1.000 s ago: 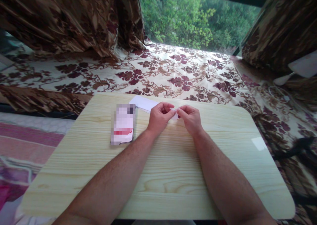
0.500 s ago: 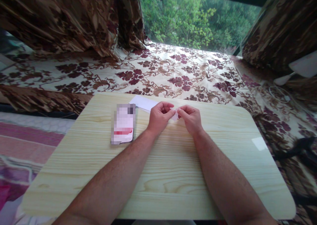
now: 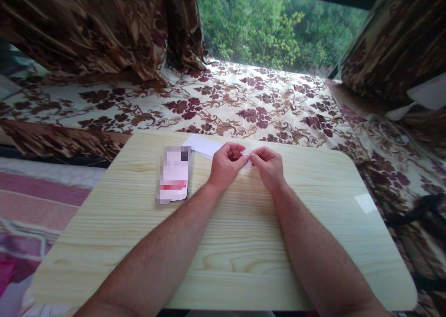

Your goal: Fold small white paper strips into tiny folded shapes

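Both hands meet over the far middle of the wooden table (image 3: 223,256). My left hand (image 3: 227,163) pinches a small white piece of paper (image 3: 247,164) between thumb and fingers. On its other side, my right hand (image 3: 268,166) pinches the same piece, thumb tips nearly touching. Much of the piece is hidden by the fingers. Just left of and behind my left hand lies a white stack of paper (image 3: 202,145), partly covered by that hand. Further left a phone (image 3: 174,173) lies flat, most of it blurred by pixels.
A small white square (image 3: 365,203) is on the table's right side. Beyond the far edge runs a ledge with floral cloth (image 3: 254,98), below a window. A white cable (image 3: 392,133) lies on the ledge at the right. Striped bedding (image 3: 42,187) is at the left.
My thumbs have come slightly closer together, and less of the small white piece shows between them. Everything else stays in place.
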